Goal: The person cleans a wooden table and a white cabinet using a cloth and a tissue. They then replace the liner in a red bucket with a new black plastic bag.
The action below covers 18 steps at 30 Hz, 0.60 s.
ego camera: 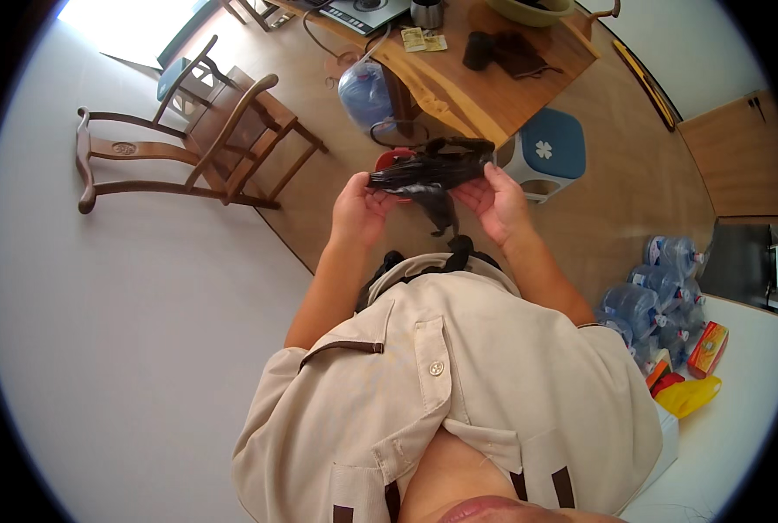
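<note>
A black plastic bag, crumpled and shiny, is stretched between my two hands in front of my waist. My left hand grips its left end, thumb on top. Its right end is pinched in my right hand, whose palm is turned partly up. A loose flap of the bag hangs down between the hands. Behind and partly hidden by the bag is a red round container on the floor.
Ahead stands a wooden table with a dark cloth, a metal cup and a bowl. A blue-topped stool is beside it. Wooden armchair at left; large water bottles at right; a wrapped water bottle near the table.
</note>
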Each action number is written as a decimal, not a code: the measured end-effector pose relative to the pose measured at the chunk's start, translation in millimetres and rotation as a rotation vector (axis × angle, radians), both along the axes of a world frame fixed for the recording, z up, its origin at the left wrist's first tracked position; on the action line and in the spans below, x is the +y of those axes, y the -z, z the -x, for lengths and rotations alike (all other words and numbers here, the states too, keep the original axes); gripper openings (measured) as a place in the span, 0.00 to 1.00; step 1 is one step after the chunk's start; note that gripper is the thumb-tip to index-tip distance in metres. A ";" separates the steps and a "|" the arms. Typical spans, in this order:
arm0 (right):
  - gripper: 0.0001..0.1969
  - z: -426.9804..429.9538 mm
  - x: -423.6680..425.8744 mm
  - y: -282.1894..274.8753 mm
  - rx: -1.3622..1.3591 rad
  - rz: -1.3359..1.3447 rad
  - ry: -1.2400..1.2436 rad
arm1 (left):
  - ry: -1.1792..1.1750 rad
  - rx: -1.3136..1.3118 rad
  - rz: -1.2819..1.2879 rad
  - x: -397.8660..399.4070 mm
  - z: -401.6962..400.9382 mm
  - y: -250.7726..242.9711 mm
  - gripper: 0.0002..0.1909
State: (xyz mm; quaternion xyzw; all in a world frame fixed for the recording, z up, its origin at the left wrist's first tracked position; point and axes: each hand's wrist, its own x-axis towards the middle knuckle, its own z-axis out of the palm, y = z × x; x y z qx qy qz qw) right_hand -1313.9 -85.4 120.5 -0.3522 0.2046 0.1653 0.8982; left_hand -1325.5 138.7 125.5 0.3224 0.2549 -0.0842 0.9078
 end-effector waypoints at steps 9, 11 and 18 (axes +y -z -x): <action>0.18 -18.9 -12.7 0.3 0.086 -0.274 0.161 | 0.217 0.011 0.085 5.6 2.8 -8.1 0.08; 0.18 -21.1 -22.0 -0.2 0.017 -0.257 0.147 | 0.630 -0.118 -0.338 8.8 9.1 14.0 0.11; 0.12 -31.8 -62.1 -1.4 -0.090 -0.160 0.238 | -0.064 0.156 -0.156 48.2 -1.6 80.9 0.04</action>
